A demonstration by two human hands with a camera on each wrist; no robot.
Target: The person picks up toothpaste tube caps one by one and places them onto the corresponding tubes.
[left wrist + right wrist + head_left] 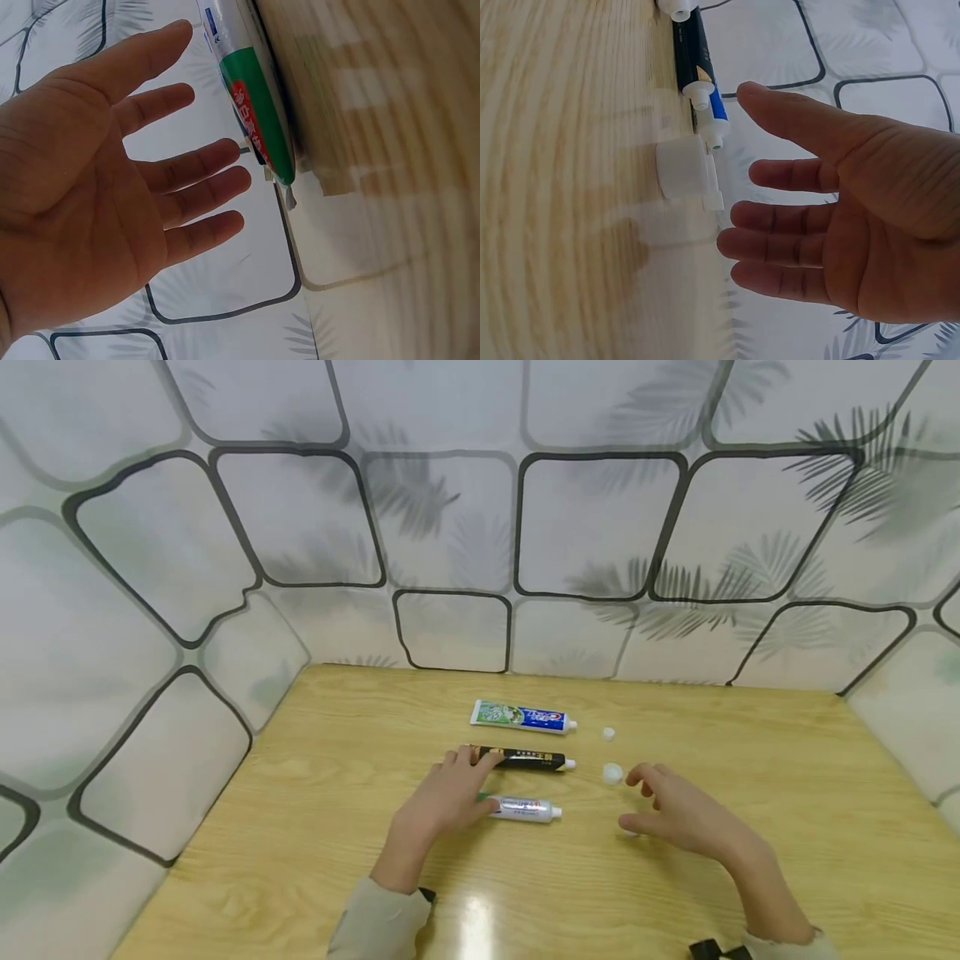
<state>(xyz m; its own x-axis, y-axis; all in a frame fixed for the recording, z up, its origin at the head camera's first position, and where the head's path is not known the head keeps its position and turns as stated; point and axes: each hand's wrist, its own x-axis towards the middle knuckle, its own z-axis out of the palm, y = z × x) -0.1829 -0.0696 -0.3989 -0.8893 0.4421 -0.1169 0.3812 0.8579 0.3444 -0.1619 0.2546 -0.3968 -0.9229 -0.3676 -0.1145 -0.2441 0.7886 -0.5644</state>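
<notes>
Three toothpaste tubes lie side by side with bare white nozzles pointing right: a green and blue one (521, 717) farthest, a black one (528, 760) in the middle, and a silver one (525, 809) nearest. Over the left ends of the black and silver tubes hovers my left hand (442, 802), fingers spread and holding nothing. In the left wrist view the silver tube's green tail (259, 112) lies beyond its fingertips. My right hand (686, 810), its fingers loosely bent, holds nothing beside the white caps. Its thumb partly hides the nearest cap (628, 832).
To the right of the nozzles sit a small far cap (608, 733) and a wider middle cap (612, 773). The wooden table (300, 860) meets a patterned wall covering (450, 627) at the back and both sides.
</notes>
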